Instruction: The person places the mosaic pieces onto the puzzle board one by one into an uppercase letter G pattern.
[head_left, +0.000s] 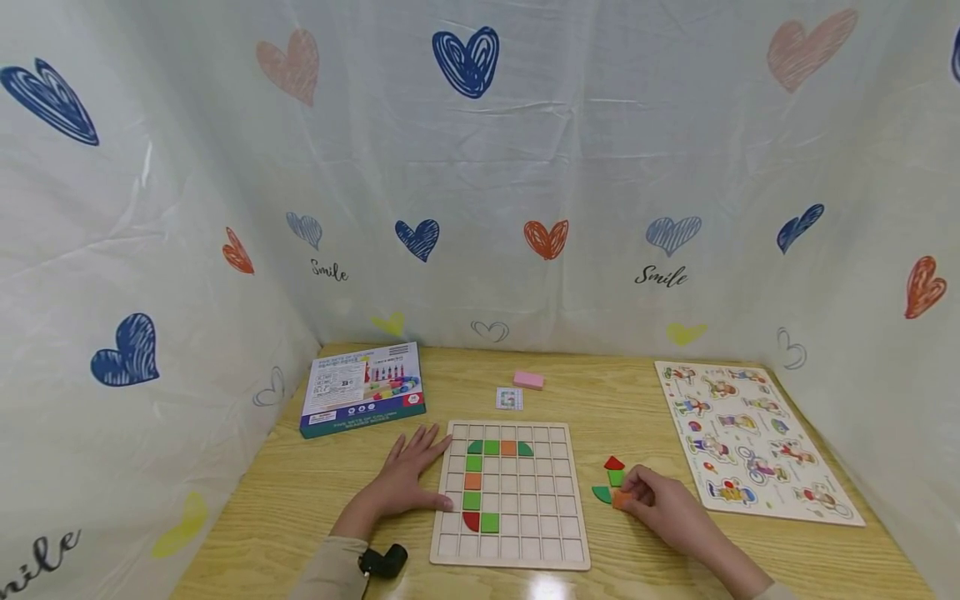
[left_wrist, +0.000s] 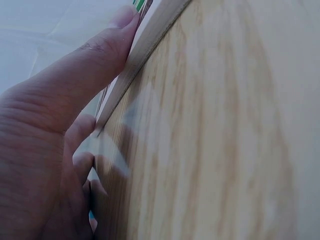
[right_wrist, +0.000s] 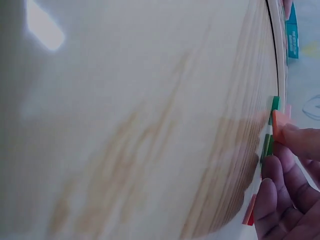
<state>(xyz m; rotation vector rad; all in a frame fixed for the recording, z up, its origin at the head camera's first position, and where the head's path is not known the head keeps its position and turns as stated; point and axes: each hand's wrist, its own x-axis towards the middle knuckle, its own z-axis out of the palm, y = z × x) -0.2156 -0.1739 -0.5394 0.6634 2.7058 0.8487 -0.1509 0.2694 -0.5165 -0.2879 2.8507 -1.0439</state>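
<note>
My left hand point(head_left: 408, 475) lies spread at the left edge of a wooden grid board point(head_left: 528, 552), its thumb resting on the rim. In the left wrist view, the thumb point(left_wrist: 107, 47) touches the board's side. Coloured pieces sit in the grid: green and orange squares, green quarter-rounds and a red quarter-round point(head_left: 471, 521). Right of the board, my right hand point(head_left: 663, 504) pinches an orange square tile point(right_wrist: 280, 122) between thumb and fingers. Beside it lie a green quarter-round point(head_left: 602, 494), a green square point(head_left: 616, 477) and a red piece point(head_left: 614, 462).
A boxed game point(head_left: 363, 387) lies at the back left. Behind the board are a small pattern card point(head_left: 509, 398) and a pink block point(head_left: 528, 380). A picture puzzle board point(head_left: 757, 446) lies at the right. A curtain with hearts surrounds the table.
</note>
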